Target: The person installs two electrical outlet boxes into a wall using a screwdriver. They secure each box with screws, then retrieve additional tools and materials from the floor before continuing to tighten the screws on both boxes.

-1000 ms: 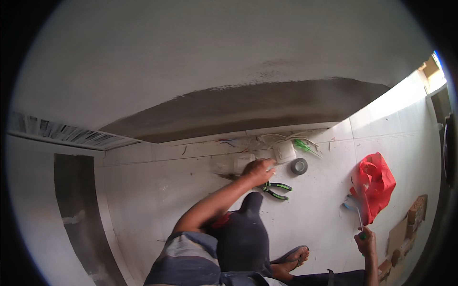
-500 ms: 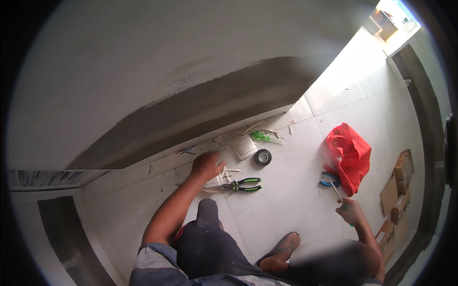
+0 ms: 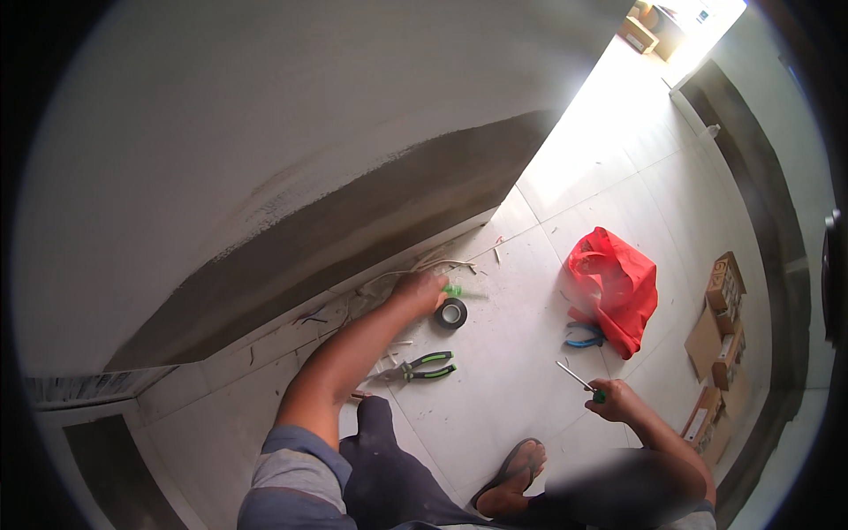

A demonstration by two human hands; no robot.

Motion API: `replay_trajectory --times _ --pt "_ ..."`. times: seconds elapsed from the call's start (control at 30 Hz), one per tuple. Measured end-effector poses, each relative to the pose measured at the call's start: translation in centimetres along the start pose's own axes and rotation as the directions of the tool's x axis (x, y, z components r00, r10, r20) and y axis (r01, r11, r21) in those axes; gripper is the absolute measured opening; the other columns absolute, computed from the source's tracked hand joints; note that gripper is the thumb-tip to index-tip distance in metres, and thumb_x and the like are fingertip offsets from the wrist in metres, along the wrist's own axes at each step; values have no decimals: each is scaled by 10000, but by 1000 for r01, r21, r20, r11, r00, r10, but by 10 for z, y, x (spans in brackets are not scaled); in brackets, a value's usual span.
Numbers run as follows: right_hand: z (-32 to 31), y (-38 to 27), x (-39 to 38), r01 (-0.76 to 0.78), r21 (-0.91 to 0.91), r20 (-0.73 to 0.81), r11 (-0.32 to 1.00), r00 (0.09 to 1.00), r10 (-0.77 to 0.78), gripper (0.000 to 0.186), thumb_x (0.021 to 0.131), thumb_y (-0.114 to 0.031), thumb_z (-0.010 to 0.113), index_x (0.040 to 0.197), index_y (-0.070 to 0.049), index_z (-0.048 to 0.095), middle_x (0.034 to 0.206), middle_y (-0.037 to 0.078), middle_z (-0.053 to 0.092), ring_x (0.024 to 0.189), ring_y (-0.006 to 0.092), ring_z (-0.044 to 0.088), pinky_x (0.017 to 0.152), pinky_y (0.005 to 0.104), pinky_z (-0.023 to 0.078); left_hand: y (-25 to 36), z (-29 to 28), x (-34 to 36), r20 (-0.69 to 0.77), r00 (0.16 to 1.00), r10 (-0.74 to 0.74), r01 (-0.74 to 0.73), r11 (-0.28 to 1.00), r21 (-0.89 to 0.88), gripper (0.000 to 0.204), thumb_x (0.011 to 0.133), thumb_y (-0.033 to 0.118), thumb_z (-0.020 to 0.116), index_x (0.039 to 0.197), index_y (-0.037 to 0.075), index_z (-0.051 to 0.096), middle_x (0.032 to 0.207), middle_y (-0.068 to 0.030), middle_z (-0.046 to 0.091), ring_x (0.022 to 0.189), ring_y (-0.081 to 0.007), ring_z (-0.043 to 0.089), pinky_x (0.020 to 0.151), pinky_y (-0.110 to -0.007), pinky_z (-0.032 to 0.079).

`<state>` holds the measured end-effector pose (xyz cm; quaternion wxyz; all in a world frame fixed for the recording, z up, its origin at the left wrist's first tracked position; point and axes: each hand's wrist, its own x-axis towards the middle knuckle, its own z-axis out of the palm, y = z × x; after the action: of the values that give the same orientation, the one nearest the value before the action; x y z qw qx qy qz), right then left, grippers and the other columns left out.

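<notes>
On the tiled floor by the wall, my left hand (image 3: 419,295) closes at the handle of a green screwdriver (image 3: 453,291). Its shaft is blurred, and the fingertips are partly hidden. Just beside this hand lies a roll of black tape (image 3: 451,314). Closer to my knee are pliers with black and green handles (image 3: 428,365), among white offcuts. My right hand (image 3: 621,402), off to the right, grips a screwdriver (image 3: 579,377) by its green handle, the metal shaft pointing up and left.
A red cloth bag (image 3: 616,287) lies on the right, with a blue-handled tool (image 3: 585,336) at its edge. Opened cardboard boxes (image 3: 724,327) stand along the right wall. Pale cable (image 3: 437,263) runs at the base of the near wall (image 3: 371,212). My sandalled foot (image 3: 519,468) is below.
My left hand has moved right and away from me, from the offcuts to the green screwdriver, covering the white plate. My right hand has drawn its screwdriver away from the blue-handled tool. The view has shifted.
</notes>
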<state>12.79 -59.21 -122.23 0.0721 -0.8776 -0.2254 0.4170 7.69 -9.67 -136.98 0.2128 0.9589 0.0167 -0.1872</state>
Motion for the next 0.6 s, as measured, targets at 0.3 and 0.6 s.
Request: replay_trajectory --times 0.3,0.6 --pt "47 -2 69 238 -143 71 961 971 -230 297 820 -240 796 1029 -42 722 948 177 741 920 386 729 821 479 583 16 48 -114 -177 984 11 -53 971 -235 363 985 364 669 1242 109 670 974 -197 743 921 -417 727 797 -517 581" --pt "65 -50 146 306 -370 115 877 952 -284 397 813 -403 788 966 -41 736 1012 199 730 952 398 722 839 493 585 -44 23 -83 -216 906 -364 300 912 -280 564 968 426 688 1425 110 590 1165 -230 737 1065 -436 711 920 -525 569"
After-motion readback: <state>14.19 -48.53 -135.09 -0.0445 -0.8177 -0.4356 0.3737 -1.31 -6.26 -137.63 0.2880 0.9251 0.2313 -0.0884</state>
